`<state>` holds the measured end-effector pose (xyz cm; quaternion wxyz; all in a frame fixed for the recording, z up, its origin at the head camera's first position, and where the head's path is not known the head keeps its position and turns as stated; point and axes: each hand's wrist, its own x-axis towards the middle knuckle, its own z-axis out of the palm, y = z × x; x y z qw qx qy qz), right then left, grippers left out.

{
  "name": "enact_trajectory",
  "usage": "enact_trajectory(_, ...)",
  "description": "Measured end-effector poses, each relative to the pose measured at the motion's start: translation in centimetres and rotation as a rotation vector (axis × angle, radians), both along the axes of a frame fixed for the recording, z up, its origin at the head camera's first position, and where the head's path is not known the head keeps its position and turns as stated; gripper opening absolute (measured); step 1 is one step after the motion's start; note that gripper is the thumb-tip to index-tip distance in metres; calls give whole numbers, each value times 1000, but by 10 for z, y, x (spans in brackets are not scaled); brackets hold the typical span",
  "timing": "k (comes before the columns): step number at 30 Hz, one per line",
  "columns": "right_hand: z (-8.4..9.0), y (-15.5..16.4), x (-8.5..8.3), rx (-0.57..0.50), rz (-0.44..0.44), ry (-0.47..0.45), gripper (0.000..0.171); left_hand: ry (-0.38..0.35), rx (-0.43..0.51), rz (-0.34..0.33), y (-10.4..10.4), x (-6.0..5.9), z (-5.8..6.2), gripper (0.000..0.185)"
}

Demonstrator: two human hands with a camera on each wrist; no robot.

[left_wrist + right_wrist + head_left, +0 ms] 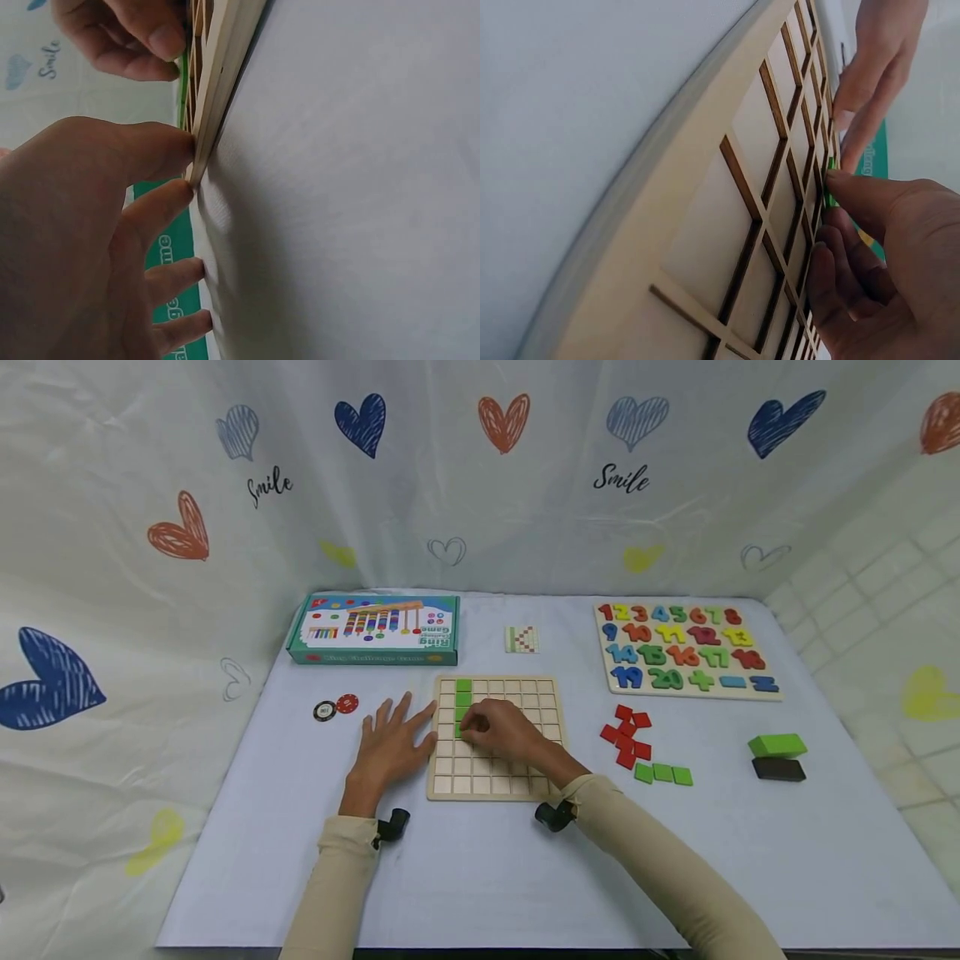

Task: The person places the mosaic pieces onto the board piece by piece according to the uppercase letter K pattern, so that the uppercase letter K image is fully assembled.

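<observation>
From the head camera, a wooden grid board [495, 739] lies near the middle of the tabletop [480, 877]. The left hand [392, 745] rests flat beside the board's left edge, its fingers [405, 710] straight and spread, the nearest ones touching the frame; it holds nothing. The right hand [501, 729] lies over the board with fingers curled down onto a green tile [460, 729] in the second column. Above that tile, two more green tiles [463, 692] fill the same column, making a run of three or four; the hand hides its lower end. To the right of the board lie six or so red tiles [626, 737] in a loose cluster and three loose green tiles [663, 773] in a row. Farther right, one green block [777, 745] sits just behind one black block [778, 768]. At the back stand one game box [375, 628], one small pattern card [522, 639] and one number puzzle [684, 648]. Two round chips [335, 707], one black and one red, lie left of the left hand.

The left wrist camera shows the left hand's [82, 247] straight fingers [157, 150] pressed against the board's edge [225, 82].

The right wrist camera shows the right hand [877, 262] with fingertips [847, 187] pinching a green tile [831, 193] at the grid.
</observation>
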<state>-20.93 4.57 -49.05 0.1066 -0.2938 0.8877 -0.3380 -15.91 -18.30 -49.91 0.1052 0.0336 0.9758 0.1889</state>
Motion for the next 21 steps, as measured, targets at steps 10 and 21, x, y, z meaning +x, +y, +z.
enact_trajectory(10, -1, 0, 1, -28, -27, 57, 10, -8, 10, 1, 2, 1, 5, 62)
enact_trajectory(21, 4, 3, 6, -27, -53, 58, 5, -19, 14, 10, 2, 1, 5, 62)
